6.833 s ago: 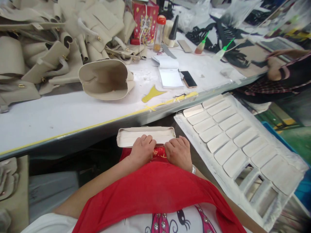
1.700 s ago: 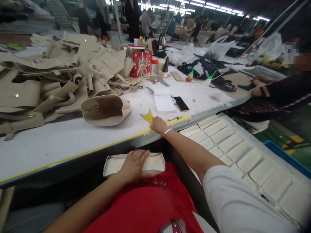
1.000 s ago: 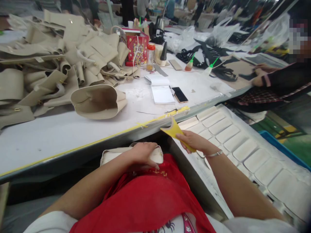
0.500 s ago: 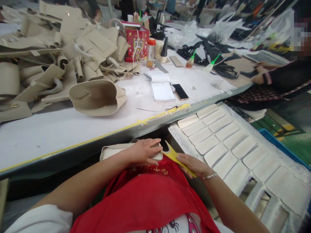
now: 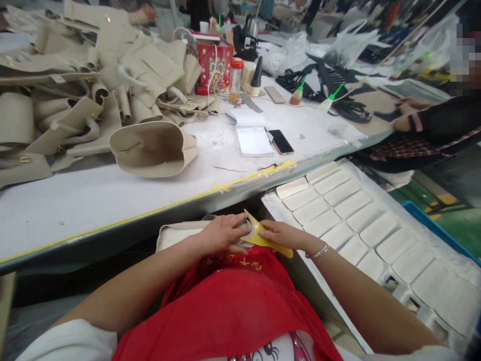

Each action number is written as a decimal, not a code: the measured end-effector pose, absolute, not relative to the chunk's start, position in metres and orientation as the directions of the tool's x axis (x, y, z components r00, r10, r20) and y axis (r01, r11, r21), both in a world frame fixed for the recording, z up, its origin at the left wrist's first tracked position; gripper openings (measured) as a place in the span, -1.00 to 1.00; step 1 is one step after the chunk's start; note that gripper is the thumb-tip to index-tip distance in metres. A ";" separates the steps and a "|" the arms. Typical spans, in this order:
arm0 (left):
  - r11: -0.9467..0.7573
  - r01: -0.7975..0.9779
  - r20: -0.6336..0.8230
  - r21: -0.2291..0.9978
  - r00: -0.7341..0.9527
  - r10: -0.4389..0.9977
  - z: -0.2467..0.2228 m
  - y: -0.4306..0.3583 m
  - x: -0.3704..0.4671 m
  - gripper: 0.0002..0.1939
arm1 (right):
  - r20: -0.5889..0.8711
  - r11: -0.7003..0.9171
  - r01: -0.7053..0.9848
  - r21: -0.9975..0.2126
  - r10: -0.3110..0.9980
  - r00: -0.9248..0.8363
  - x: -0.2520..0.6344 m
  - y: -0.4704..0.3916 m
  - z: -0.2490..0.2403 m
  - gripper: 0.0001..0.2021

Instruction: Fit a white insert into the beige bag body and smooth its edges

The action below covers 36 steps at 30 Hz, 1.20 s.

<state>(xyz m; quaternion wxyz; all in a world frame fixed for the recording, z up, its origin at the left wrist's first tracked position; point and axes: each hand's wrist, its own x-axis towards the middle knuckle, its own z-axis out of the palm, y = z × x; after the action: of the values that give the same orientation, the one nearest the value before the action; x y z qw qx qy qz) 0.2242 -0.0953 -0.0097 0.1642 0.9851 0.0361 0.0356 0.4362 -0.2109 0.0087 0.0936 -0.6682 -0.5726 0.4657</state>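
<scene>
**Q:** Hands first: where are they, and what do they hold?

**R:** Both sit low in the view, over a red apron, just below the bench edge. The left hand lies palm down, fingers spread, pressing on a cream leather piece that rests across the lap. The right hand is closed around a flat yellow tool, pinching it between thumb and fingers. The tool's pointed end meets the right end of the leather piece, touching the left hand's fingertips.

**Q:** What lies on the bench above them?

**R:** A cream bag body on its side, open mouth to the left, with a large heap of cream bag parts behind it. To the right are an open white notepad and, just beside it, a dark phone. Farther back stand a red patterned box and a clear bottle with a red cap.

**Q:** And to the person's right?

**R:** A white tray beside the lap holds rows of pale oblong pads, packed close. At the far right another person's sleeve, dark over a checked fabric, rests on the bench.
</scene>
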 end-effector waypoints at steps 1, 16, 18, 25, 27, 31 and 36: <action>-0.940 0.055 0.067 0.335 0.994 0.082 -0.010 -0.095 0.224 -0.33 | -0.480 -0.275 0.746 -0.606 0.874 -0.068 0.433 -0.203 0.008 -0.65; -0.655 0.265 -0.015 0.707 0.932 0.361 0.000 -0.082 0.225 -0.70 | -0.297 0.039 0.993 0.109 0.955 -0.005 0.403 -0.168 0.003 -0.58; -0.537 0.387 -0.124 0.749 0.879 0.460 0.001 -0.079 0.231 -0.83 | -0.307 0.058 0.992 0.110 0.952 -0.021 0.403 -0.168 0.006 -0.56; -0.019 0.571 -0.479 0.821 0.706 0.522 -0.012 -0.059 0.256 -0.76 | -0.340 0.091 0.993 0.078 0.939 -0.059 0.404 -0.163 0.012 -0.53; 0.134 0.566 -0.550 0.813 0.673 0.496 -0.014 -0.056 0.260 -0.69 | -0.328 0.084 0.993 0.080 0.943 -0.054 0.404 -0.162 0.012 -0.53; 0.392 0.517 -0.645 0.761 0.664 0.377 -0.012 -0.055 0.261 -0.51 | -0.274 0.041 0.997 0.065 0.961 -0.021 0.404 -0.164 0.009 -0.51; 0.355 0.573 -0.672 0.738 0.671 0.314 -0.011 -0.052 0.257 -0.45 | -0.229 0.044 0.998 0.036 0.973 -0.035 0.406 -0.165 0.004 -0.51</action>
<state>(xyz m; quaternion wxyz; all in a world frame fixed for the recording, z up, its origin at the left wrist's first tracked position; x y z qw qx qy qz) 0.2571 -0.0524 -0.0107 0.7220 0.5606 0.3955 -0.0898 0.4062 -0.1652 0.0035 -0.0956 -0.6880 -0.7163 0.0670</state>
